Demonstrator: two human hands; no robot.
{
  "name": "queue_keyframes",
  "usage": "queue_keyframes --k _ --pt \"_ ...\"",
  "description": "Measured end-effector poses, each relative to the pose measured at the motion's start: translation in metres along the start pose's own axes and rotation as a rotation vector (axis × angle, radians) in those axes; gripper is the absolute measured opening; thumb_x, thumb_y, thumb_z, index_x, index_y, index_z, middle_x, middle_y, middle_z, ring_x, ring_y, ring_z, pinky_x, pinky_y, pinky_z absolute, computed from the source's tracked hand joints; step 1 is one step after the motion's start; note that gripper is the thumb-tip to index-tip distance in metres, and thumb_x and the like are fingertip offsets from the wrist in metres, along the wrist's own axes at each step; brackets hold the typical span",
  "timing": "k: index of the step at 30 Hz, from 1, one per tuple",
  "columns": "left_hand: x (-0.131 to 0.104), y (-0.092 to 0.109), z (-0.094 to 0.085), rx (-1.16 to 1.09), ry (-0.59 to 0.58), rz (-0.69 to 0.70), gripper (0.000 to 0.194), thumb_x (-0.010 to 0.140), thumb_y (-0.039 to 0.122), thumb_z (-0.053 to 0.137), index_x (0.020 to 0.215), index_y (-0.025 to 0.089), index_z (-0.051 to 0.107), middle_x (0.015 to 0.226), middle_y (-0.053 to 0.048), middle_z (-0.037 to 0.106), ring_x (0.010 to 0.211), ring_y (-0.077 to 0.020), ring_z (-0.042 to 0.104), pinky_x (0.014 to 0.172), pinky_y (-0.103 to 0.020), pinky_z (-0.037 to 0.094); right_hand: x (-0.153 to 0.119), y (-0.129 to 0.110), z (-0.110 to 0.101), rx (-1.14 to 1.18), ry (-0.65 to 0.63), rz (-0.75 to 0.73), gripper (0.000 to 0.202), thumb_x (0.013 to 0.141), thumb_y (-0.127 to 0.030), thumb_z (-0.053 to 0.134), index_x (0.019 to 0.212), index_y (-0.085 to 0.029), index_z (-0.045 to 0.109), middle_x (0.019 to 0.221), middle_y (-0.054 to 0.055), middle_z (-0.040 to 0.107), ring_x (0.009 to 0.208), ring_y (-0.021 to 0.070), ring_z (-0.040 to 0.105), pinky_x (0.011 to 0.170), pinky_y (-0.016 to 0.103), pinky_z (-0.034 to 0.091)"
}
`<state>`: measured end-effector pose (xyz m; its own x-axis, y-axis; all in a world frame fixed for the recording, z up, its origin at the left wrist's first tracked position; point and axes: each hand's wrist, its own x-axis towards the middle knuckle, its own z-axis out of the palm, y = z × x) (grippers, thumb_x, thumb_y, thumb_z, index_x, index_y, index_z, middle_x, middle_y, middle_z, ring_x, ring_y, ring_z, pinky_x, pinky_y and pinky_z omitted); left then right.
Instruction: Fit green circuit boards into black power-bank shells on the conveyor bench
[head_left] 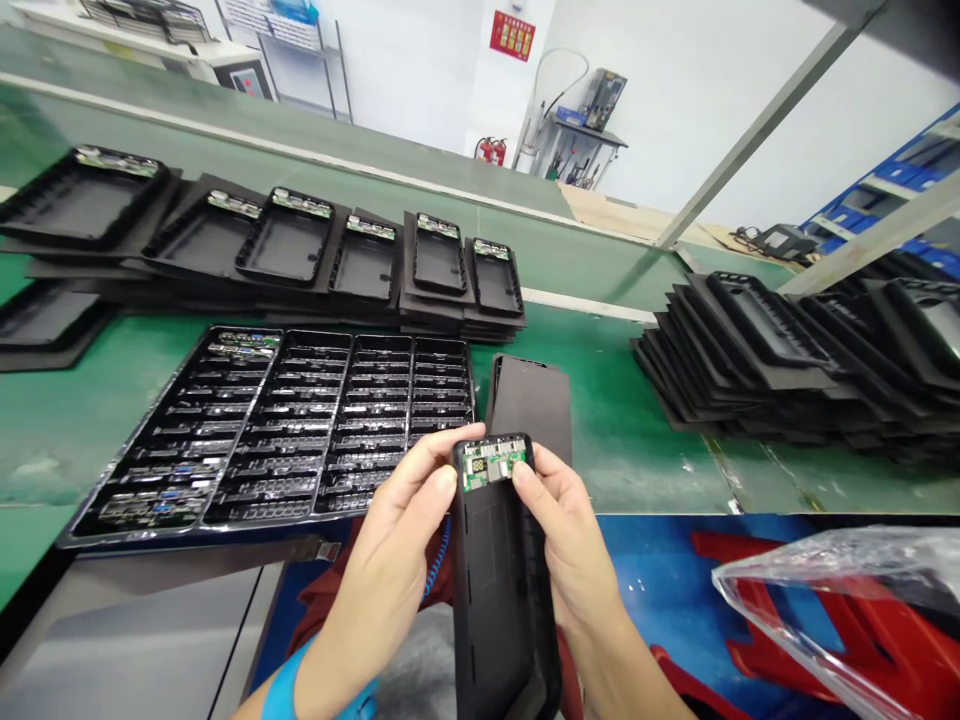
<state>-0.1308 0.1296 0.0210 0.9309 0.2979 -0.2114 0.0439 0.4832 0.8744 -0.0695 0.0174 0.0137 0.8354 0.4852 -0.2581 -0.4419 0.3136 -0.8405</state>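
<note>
Between my two hands is a black plastic power bank casing (495,590), tilted up towards me in front of the bench edge. A green circuit board (495,464) with a small digit display sits in its top end. My left hand (405,530) grips the casing's upper left side, its thumb at the corner beside the board. On the other side, my right hand (566,520) is wrapped round the edge, with the thumb pressed on the board's right end. Just behind, dark foam sheets (534,400) lie over another casing on the bench.
A black compartment tray (319,425) holds several boards in its left column. Casings with boards (292,235) rest on stacked dark sheets along the back left. More casings and sheets (739,350) are piled at right. A clear plastic bag (840,560) hangs over red stools (862,640).
</note>
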Motion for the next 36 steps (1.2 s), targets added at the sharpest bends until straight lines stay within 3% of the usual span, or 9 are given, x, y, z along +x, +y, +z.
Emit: queue_keyframes --k 3,6,9,15,22,25,28,32,36 --pt "0.002 -0.003 -0.002 -0.012 0.016 -0.001 0.032 0.088 0.037 0.047 0.117 0.028 0.057 0.124 0.002 0.061 0.113 -0.0179 0.055 0.098 -0.026 0.038 0.001 0.001 0.001 -0.037 0.012 -0.021 0.018 0.081 -0.029 0.063 0.097 -0.021 0.064 0.088 0.002 0.070 0.076 0.0128 0.062 0.071 0.022 0.049" --pt "0.000 -0.008 -0.008 0.006 0.074 -0.011 0.038 0.087 0.042 0.046 0.122 0.030 0.054 0.136 0.003 0.051 0.128 -0.0183 0.041 0.104 -0.026 0.033 0.003 0.000 0.005 -0.106 0.050 -0.088 0.017 0.081 -0.030 0.063 0.094 -0.020 0.063 0.091 0.002 0.070 0.083 0.0152 0.063 0.077 0.025 0.049" --pt "-0.007 -0.013 -0.016 0.079 0.144 -0.085 0.047 0.084 0.046 0.051 0.128 0.029 0.049 0.142 0.002 0.044 0.133 -0.0199 0.033 0.107 -0.030 0.031 0.005 -0.001 0.009 -0.168 0.081 -0.179 0.014 0.082 -0.030 0.061 0.092 -0.021 0.062 0.090 0.001 0.069 0.085 0.0160 0.063 0.081 0.027 0.049" --pt "-0.017 -0.012 -0.018 0.102 0.031 -0.161 0.054 0.079 0.041 0.060 0.128 0.024 0.048 0.130 -0.005 0.056 0.121 -0.0242 0.048 0.096 -0.032 0.045 0.009 0.006 0.014 -0.257 0.116 -0.265 0.014 0.084 -0.031 0.058 0.092 -0.020 0.059 0.090 0.002 0.069 0.082 0.0160 0.063 0.076 0.027 0.050" --pt "-0.015 -0.011 -0.026 0.222 0.073 -0.177 0.058 0.078 0.046 0.059 0.128 0.021 0.046 0.129 -0.007 0.056 0.120 -0.0248 0.049 0.098 -0.034 0.042 0.002 0.008 0.017 -0.258 -0.001 -0.186 0.025 0.078 -0.026 0.063 0.101 -0.019 0.059 0.099 0.005 0.069 0.089 0.0181 0.064 0.081 0.029 0.049" --pt "-0.005 -0.009 -0.023 0.394 0.076 -0.115 0.053 0.083 0.052 0.047 0.125 0.019 0.049 0.125 -0.009 0.057 0.116 -0.0244 0.050 0.088 -0.031 0.048 0.004 0.001 0.004 -0.296 0.044 -0.170 0.029 0.076 -0.028 0.063 0.103 -0.018 0.059 0.095 0.005 0.070 0.084 0.0190 0.066 0.078 0.031 0.051" --pt "0.011 -0.006 -0.014 0.636 0.021 0.046 0.051 0.088 0.051 0.032 0.122 0.018 0.050 0.115 -0.011 0.059 0.097 -0.0228 0.058 0.075 -0.033 0.050 0.014 -0.014 -0.023 -0.341 0.159 -0.193 0.036 0.073 -0.030 0.065 0.105 -0.017 0.057 0.091 0.005 0.071 0.082 0.0201 0.066 0.075 0.032 0.051" --pt "0.037 -0.011 -0.001 0.819 -0.034 0.218 0.044 0.081 0.044 0.050 0.117 0.019 0.056 0.120 -0.010 0.054 0.108 -0.0270 0.049 0.097 -0.042 0.034 0.038 -0.034 -0.057 -0.430 0.242 -0.209 0.034 0.069 -0.029 0.067 0.100 -0.016 0.059 0.076 0.003 0.071 0.071 0.0207 0.067 0.068 0.033 0.052" --pt "0.051 -0.021 0.007 0.920 -0.051 0.265 0.051 0.081 0.040 0.049 0.124 0.013 0.052 0.116 -0.014 0.054 0.114 -0.0323 0.044 0.099 -0.048 0.029 0.062 -0.039 -0.071 -0.555 0.260 -0.224 0.021 0.075 -0.023 0.065 0.094 -0.014 0.061 0.073 0.001 0.068 0.068 0.0172 0.064 0.067 0.033 0.051"
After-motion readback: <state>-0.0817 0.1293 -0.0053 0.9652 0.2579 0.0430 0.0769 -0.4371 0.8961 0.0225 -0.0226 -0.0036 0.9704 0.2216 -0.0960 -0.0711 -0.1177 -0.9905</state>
